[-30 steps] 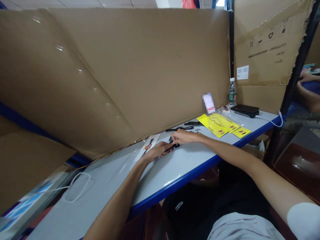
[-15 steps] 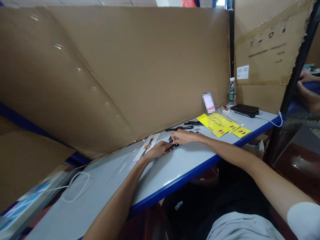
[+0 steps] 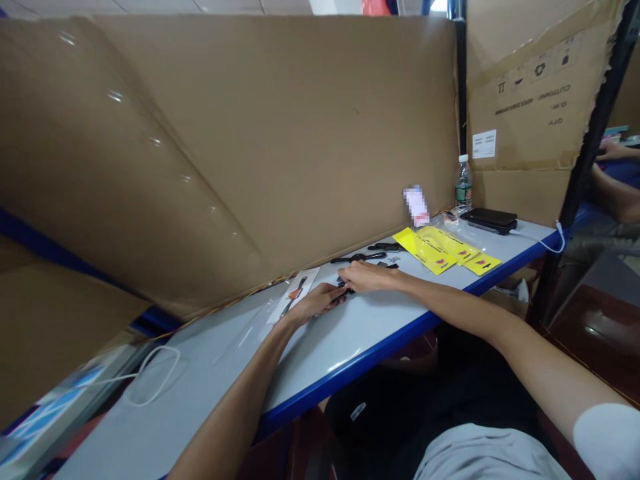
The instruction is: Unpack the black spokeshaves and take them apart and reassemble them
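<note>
Both hands meet over the white table (image 3: 380, 320), around a small black part (image 3: 344, 291). My left hand (image 3: 320, 301) is closed on the black part from the left. My right hand (image 3: 365, 276) has its fingers bent down onto the same part, and they hide much of it. Behind my hands lie a black tool (image 3: 359, 257) and another black piece (image 3: 384, 247). A printed picture sheet (image 3: 295, 295) is just left of my left hand.
Yellow cards (image 3: 440, 250) lie right of my hands. Farther back are a bottle (image 3: 463, 183), a black phone (image 3: 489, 218) and a cardboard wall (image 3: 300, 133). A white cable (image 3: 160, 373) loops at the left. Another person's arm (image 3: 617, 193) shows at the far right.
My right hand has shifted slightly left over the black part, showing more of the dark piece behind its wrist. My left hand is nearly unchanged.
</note>
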The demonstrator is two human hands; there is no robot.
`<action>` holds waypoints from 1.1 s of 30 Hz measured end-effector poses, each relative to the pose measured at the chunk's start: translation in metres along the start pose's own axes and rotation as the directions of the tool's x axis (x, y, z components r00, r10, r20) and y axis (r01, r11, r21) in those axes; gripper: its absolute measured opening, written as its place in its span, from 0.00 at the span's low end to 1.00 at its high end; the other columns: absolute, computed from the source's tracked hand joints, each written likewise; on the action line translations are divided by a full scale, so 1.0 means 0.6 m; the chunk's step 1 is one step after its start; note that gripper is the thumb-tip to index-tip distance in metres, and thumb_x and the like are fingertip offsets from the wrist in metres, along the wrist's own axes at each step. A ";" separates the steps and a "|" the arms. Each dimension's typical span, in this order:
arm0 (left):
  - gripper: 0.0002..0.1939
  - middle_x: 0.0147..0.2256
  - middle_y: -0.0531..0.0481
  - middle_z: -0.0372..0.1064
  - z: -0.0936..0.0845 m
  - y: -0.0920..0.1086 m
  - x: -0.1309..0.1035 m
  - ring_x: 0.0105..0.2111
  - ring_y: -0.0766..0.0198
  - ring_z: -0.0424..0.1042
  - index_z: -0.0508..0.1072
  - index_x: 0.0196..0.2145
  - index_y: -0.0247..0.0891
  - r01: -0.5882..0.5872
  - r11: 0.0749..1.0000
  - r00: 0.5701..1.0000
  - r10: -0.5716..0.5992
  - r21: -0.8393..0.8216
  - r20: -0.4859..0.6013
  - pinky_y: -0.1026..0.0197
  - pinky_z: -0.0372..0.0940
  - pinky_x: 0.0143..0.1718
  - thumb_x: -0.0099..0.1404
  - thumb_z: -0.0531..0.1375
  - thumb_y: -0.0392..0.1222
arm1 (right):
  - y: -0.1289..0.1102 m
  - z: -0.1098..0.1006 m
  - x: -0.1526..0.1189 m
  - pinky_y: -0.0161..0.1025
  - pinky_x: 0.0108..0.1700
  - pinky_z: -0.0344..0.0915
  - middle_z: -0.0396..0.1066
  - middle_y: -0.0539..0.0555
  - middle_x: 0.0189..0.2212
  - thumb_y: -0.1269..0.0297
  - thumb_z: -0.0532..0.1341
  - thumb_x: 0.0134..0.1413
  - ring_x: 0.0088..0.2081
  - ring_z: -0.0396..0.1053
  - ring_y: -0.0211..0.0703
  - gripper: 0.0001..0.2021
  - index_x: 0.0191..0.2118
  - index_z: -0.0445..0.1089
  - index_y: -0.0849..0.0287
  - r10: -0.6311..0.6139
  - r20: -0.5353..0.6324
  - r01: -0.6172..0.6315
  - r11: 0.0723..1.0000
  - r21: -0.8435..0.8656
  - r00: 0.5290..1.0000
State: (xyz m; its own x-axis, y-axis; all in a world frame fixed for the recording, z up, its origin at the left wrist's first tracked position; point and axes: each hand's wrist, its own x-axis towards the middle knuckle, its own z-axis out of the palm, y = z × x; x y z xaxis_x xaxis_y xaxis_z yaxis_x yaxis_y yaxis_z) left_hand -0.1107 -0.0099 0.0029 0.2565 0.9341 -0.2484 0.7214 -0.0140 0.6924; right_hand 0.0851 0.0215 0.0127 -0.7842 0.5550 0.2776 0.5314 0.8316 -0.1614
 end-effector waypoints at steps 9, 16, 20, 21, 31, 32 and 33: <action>0.30 0.18 0.59 0.51 0.000 -0.001 -0.001 0.17 0.72 0.47 0.67 0.26 0.39 0.007 1.000 1.000 -0.007 0.000 -0.016 0.65 0.40 0.18 0.56 0.60 0.72 | -0.008 0.003 0.001 0.36 0.33 0.57 0.79 0.65 0.40 0.72 0.57 0.66 0.39 0.75 0.48 0.09 0.42 0.75 0.66 -0.020 0.003 0.020 1.000 0.005 1.000; 0.29 0.18 0.60 0.51 0.001 0.004 -0.004 0.17 0.73 0.47 0.67 0.27 0.38 0.027 1.000 0.999 -0.027 -0.013 -0.023 0.67 0.40 0.18 0.57 0.61 0.70 | -0.012 0.015 0.010 0.34 0.31 0.57 0.80 0.65 0.39 0.75 0.59 0.60 0.41 0.77 0.47 0.08 0.40 0.77 0.67 0.110 -0.046 -0.106 0.990 0.095 0.993; 0.30 0.18 0.60 0.51 0.001 0.004 -0.003 0.17 0.73 0.47 0.66 0.27 0.38 0.031 0.999 0.999 -0.031 -0.011 -0.018 0.67 0.40 0.18 0.56 0.60 0.72 | -0.018 0.011 0.011 0.32 0.28 0.57 0.79 0.59 0.28 0.77 0.56 0.59 0.28 0.74 0.40 0.11 0.36 0.77 0.66 0.232 0.066 -0.241 0.940 0.241 0.971; 0.31 0.18 0.60 0.51 0.001 0.003 -0.003 0.17 0.73 0.47 0.66 0.27 0.38 0.028 1.000 1.000 -0.028 -0.011 -0.014 0.67 0.39 0.18 0.56 0.60 0.73 | -0.018 0.009 0.010 0.32 0.28 0.57 0.79 0.58 0.27 0.77 0.56 0.60 0.27 0.73 0.39 0.11 0.35 0.77 0.66 0.227 0.088 -0.243 0.937 0.251 0.970; 0.28 0.17 0.60 0.51 0.001 0.008 -0.002 0.16 0.72 0.45 0.66 0.26 0.38 0.040 0.999 0.999 -0.041 -0.031 -0.019 0.65 0.39 0.18 0.58 0.61 0.69 | -0.023 -0.021 -0.008 0.34 0.33 0.56 0.81 0.62 0.40 0.70 0.64 0.59 0.40 0.75 0.45 0.08 0.42 0.80 0.65 0.119 0.036 -0.122 0.989 0.087 0.992; 0.28 0.17 0.60 0.51 0.001 0.009 -0.002 0.16 0.72 0.46 0.66 0.25 0.38 0.042 0.999 0.999 -0.043 -0.034 -0.024 0.65 0.39 0.18 0.58 0.62 0.68 | -0.027 -0.024 -0.010 0.35 0.32 0.56 0.80 0.65 0.41 0.71 0.64 0.59 0.40 0.75 0.46 0.09 0.42 0.80 0.67 0.170 0.037 -0.172 0.983 0.069 0.985; 0.27 0.17 0.60 0.51 0.001 0.010 -0.003 0.16 0.72 0.46 0.66 0.25 0.38 0.045 0.998 0.999 -0.046 -0.034 -0.028 0.65 0.39 0.18 0.59 0.62 0.68 | -0.031 -0.026 -0.011 0.35 0.32 0.55 0.80 0.66 0.41 0.72 0.63 0.59 0.40 0.75 0.47 0.09 0.42 0.80 0.68 0.211 0.035 -0.212 0.976 0.049 0.977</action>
State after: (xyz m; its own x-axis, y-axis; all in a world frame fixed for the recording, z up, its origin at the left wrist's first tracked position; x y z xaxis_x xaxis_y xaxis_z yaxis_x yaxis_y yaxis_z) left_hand -0.1060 -0.0118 0.0070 0.2048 0.9434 -0.2609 0.7097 0.0405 0.7033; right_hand 0.0853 0.0017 0.0284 -0.6653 0.7180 0.2043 0.6692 0.6949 -0.2632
